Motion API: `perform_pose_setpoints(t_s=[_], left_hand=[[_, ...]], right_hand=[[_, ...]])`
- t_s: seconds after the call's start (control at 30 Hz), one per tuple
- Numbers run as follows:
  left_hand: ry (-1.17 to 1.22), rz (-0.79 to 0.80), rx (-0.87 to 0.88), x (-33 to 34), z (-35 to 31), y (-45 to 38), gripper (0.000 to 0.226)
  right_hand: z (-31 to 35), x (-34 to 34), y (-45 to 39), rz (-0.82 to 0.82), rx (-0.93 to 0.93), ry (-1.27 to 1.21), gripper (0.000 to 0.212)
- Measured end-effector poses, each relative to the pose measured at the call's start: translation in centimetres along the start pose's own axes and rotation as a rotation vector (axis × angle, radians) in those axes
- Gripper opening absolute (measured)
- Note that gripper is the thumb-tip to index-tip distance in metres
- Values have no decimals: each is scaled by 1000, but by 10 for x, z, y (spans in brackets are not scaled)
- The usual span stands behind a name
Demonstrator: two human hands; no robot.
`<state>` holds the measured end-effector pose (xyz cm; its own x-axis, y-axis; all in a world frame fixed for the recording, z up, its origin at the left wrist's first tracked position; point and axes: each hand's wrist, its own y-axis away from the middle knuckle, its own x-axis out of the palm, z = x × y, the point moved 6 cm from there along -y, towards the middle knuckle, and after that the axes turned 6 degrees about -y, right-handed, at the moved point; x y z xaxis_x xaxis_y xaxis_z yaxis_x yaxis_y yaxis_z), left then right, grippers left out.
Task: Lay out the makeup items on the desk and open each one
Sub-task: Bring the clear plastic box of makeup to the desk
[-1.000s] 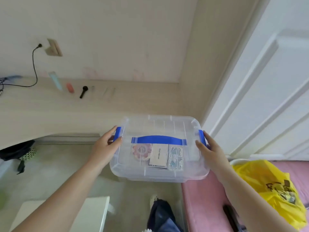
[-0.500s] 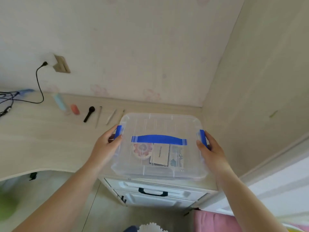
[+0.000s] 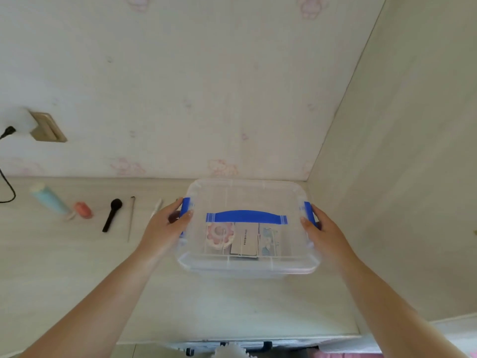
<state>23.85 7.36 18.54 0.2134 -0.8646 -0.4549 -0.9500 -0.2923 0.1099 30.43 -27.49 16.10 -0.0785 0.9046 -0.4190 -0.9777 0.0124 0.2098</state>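
Observation:
A clear plastic storage box (image 3: 247, 195) with a blue lid handle and blue side clips sits over the desk near the back right corner. My left hand (image 3: 165, 228) grips its left clip and my right hand (image 3: 322, 233) grips its right clip. Through the closed lid I see a pink flower-shaped compact (image 3: 219, 237), a white card-like packet (image 3: 245, 241) and a pale blue packet (image 3: 269, 241). On the desk to the left lie a light blue tube (image 3: 47, 200), a coral-pink item (image 3: 83, 210), a black brush (image 3: 112, 214) and thin stick-like tools (image 3: 131, 218).
The pale wood desk (image 3: 77, 267) meets a wall behind and a side panel on the right. A wall socket (image 3: 47, 127) with a black plug and cable is at the far left. A drawer unit shows below the desk's front edge.
The box, held by both hands, has moved forward from over the floor and drawer unit to over the desk top near the corner. The view has tilted toward the desk.

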Motion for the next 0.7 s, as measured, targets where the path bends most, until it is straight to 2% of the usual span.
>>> perform_pose_setpoints(t_s=[0.3,0.47,0.6,0.7], left_hand=[[49,-26,-22,-2,2,-24,33],[78,-69,-60,1,5,-27,43],[84,-77,-77,5,10,-29,21],[71,-79,-99,7,15,-29,29]], right_hand=[[11,10,-21,-36,14,58,41],[12,11,-27,-38,37,45,39],[11,12,-28,-47,40,32,38],[11,12,-28,-46,52,22,36]])
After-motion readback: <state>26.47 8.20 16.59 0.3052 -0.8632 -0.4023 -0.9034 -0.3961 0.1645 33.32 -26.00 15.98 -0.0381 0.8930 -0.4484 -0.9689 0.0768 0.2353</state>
